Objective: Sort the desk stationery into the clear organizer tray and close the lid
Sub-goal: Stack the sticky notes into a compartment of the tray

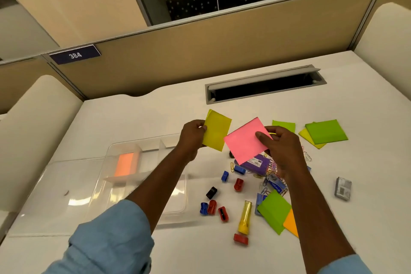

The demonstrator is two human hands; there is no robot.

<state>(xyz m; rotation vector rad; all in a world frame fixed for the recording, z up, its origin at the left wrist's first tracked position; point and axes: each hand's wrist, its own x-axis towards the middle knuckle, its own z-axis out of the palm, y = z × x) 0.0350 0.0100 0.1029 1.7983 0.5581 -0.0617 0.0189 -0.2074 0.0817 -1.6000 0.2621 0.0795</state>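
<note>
My left hand (191, 138) pinches a yellow sticky-note pad (216, 130) by its left edge, held above the desk. My right hand (283, 149) grips a pink sticky-note pad (243, 141) just right of it, thumb on top. Below my left arm lies the clear organizer tray (124, 187) with an orange pad (124, 163) in one compartment; its clear lid (55, 196) lies open to the left. Loose on the desk are green pads (325, 131) (274, 211), small sharpeners (238, 184) and a yellow tube (244, 217).
A purple packet (258, 163) and scattered paper clips lie under my right hand. A grey staple box (343, 188) sits at the right. A cable slot (264, 84) is cut into the desk at the back, before a beige partition (200, 51).
</note>
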